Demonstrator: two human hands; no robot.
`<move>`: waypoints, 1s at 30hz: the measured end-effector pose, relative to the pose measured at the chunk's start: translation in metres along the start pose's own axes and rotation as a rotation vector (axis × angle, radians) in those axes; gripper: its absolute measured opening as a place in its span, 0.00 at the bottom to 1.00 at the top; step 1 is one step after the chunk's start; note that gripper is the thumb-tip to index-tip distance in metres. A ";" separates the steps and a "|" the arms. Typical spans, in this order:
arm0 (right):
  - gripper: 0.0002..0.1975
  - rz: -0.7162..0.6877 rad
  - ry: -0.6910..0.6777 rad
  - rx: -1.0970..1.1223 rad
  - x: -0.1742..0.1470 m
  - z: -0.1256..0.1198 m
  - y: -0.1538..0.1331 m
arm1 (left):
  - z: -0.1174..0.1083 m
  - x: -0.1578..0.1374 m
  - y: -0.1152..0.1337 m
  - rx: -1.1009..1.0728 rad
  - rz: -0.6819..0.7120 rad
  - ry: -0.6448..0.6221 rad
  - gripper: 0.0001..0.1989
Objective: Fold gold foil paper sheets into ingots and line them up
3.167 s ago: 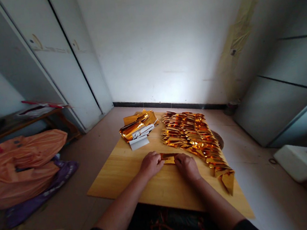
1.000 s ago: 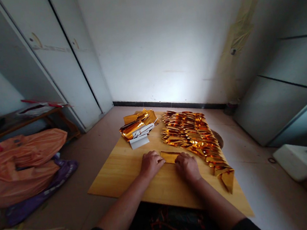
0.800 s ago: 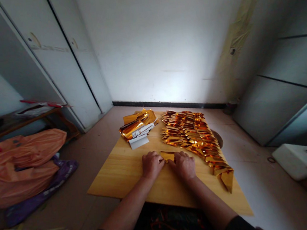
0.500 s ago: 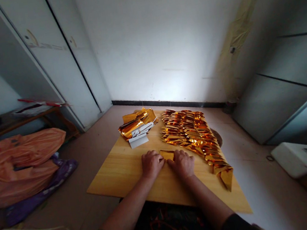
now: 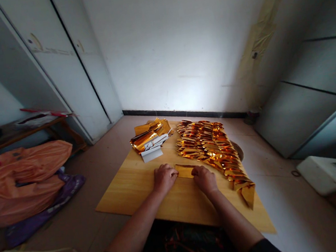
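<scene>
Between my hands, a folded sheet of gold foil paper (image 5: 185, 171) lies flat on the wooden board (image 5: 126, 188). My left hand (image 5: 164, 177) has its fingers closed at the sheet's left end. At the right end my right hand (image 5: 204, 177) pinches the edge between thumb and fingers. Beyond the right hand, rows of folded gold foil pieces (image 5: 203, 140) cover the board's right side. At the far left of the board sits a loose pile of gold foil sheets (image 5: 150, 134), with white paper strips (image 5: 153, 153) against it.
Orange cloth (image 5: 24, 176) and a purple bag (image 5: 50, 214) are heaped on the left, near a low wooden bench (image 5: 60, 121). A pale cable (image 5: 42, 251) runs over the floor. A white box (image 5: 324, 174) stands at right. Cabinets and a wall surround the board.
My hands have moved apart along the gold sheet, the right one shifting right and the left slightly left. More of the sheet shows between them.
</scene>
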State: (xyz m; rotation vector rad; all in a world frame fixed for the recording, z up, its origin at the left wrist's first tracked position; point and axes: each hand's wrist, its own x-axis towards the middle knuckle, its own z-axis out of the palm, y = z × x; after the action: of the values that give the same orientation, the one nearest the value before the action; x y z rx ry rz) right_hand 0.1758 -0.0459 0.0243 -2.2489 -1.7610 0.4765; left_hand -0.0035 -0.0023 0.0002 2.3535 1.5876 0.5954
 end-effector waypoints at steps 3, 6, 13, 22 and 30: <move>0.13 -0.012 0.000 0.013 0.002 0.001 0.002 | -0.001 0.000 -0.001 -0.022 0.005 -0.008 0.08; 0.13 -0.017 -0.001 0.004 0.002 0.001 0.002 | 0.000 0.001 0.000 -0.034 -0.002 -0.010 0.08; 0.12 -0.061 0.056 -0.029 0.000 0.005 0.003 | 0.003 -0.002 0.000 -0.016 0.015 0.022 0.10; 0.10 -0.143 0.099 0.061 -0.009 0.006 0.009 | 0.007 -0.009 -0.006 -0.120 0.185 0.085 0.07; 0.07 -0.228 0.000 0.076 -0.014 -0.008 0.021 | 0.002 -0.013 -0.002 -0.130 0.240 0.068 0.04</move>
State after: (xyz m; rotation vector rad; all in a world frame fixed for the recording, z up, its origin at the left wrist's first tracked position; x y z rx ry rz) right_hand 0.1946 -0.0644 0.0250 -1.9667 -1.9343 0.4856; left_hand -0.0083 -0.0136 -0.0049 2.4664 1.2577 0.8106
